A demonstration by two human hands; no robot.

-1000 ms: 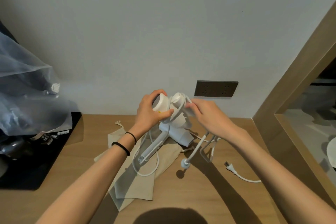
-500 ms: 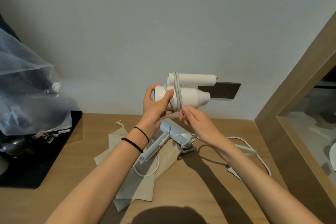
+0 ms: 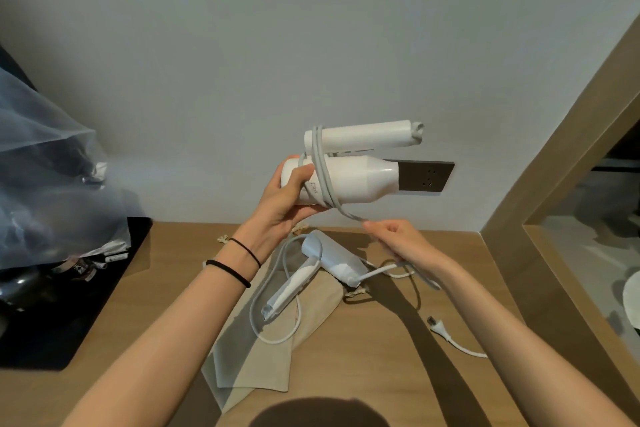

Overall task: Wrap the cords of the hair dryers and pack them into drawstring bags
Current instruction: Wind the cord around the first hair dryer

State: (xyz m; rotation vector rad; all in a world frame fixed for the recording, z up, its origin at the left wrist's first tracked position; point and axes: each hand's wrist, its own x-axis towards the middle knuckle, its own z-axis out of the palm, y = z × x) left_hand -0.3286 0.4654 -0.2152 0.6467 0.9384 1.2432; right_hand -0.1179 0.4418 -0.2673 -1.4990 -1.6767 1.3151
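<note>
My left hand (image 3: 284, 199) holds a white folded hair dryer (image 3: 353, 180) up in front of the wall, nozzle pointing right, handle folded above the barrel. Its grey cord (image 3: 322, 170) loops twice around handle and barrel near my thumb. My right hand (image 3: 398, 239) pinches the same cord just below the dryer and pulls it taut to the right. A second white hair dryer (image 3: 329, 262) lies on beige drawstring bags (image 3: 263, 354) on the wooden desk (image 3: 374, 374), its cord loose in a loop. A white plug (image 3: 438, 324) lies on the desk at right.
A dark wall socket plate (image 3: 427, 176) sits behind the held dryer. At the left stand a black tray (image 3: 69, 322) and crumpled clear plastic (image 3: 45, 184) over dark objects. A wooden frame (image 3: 554, 201) borders the desk on the right.
The held dryer was raised off the desk and turned nozzle-right. My right hand moved down and right, drawing the cord tight after passing it around handle and barrel.
</note>
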